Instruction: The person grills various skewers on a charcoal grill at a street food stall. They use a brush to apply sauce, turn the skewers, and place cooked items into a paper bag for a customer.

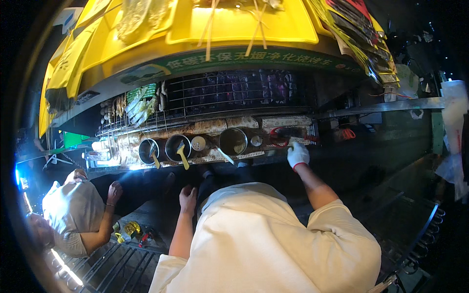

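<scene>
My right hand [298, 155], in a white knitted glove with a red cuff, is at the front ledge of a barbecue grill. Its fingertips are beside a red-handled tool [279, 137], and I cannot tell whether they grip anything. My left hand [188, 199] hangs bare by my side, fingers loosely curled. Along the ledge stand a metal pot [233, 142] and two metal cups, a left one [148, 150] and a right one [175, 141], each with a brush in it. The right cup's brush has a yellow handle [183, 155]. Skewered food [141, 106] lies on the grill's left end.
Charcoal [242, 86] lies under the grate's bars. Yellow trays [242, 27] with wooden skewers stand above the grill. Another person [75, 205] sits at the left. Bottles [130, 229] stand on the floor near a black rack [117, 267]. A metal bar [388, 106] extends to the right.
</scene>
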Tool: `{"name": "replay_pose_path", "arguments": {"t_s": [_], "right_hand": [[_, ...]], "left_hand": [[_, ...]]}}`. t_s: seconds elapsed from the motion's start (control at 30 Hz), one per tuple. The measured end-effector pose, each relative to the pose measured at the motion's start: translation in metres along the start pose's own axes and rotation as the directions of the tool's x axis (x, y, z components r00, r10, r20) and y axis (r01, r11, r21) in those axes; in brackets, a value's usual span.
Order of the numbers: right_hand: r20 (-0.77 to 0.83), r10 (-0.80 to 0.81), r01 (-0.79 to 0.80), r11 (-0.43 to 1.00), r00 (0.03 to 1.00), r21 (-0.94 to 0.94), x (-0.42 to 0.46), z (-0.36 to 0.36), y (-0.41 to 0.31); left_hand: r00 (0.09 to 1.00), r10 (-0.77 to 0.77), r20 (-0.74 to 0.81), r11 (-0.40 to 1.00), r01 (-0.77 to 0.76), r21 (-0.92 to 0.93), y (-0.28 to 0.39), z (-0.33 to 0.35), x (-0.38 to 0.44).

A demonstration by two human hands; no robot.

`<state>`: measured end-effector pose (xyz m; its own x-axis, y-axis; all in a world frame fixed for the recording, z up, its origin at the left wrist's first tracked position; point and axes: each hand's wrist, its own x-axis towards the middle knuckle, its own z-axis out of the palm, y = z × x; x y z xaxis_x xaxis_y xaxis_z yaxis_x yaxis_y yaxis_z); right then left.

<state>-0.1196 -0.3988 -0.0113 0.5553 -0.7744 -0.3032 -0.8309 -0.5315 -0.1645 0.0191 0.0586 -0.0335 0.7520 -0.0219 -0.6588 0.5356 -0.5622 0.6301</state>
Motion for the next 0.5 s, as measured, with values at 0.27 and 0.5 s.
{"name": "replay_pose_path", "arguments": {"t_s": [0.27,0.5], "right_hand": [[0.155,0.032,0.045,0.882,0.987,-0.469,0.077,-0.002,0.028],[0.125,-0.095,0.149,0.815,0.988,-0.561,0.102,0.005,0.064]], "left_hand": [[0.830,-0.487,-0.273,0.813,0.545,0.205,-0.129,-0.047,-0.078],[0.784,-0.492,-0.379,0.773,0.593,0.225,-0.117,-0.050,-0.118]]}}
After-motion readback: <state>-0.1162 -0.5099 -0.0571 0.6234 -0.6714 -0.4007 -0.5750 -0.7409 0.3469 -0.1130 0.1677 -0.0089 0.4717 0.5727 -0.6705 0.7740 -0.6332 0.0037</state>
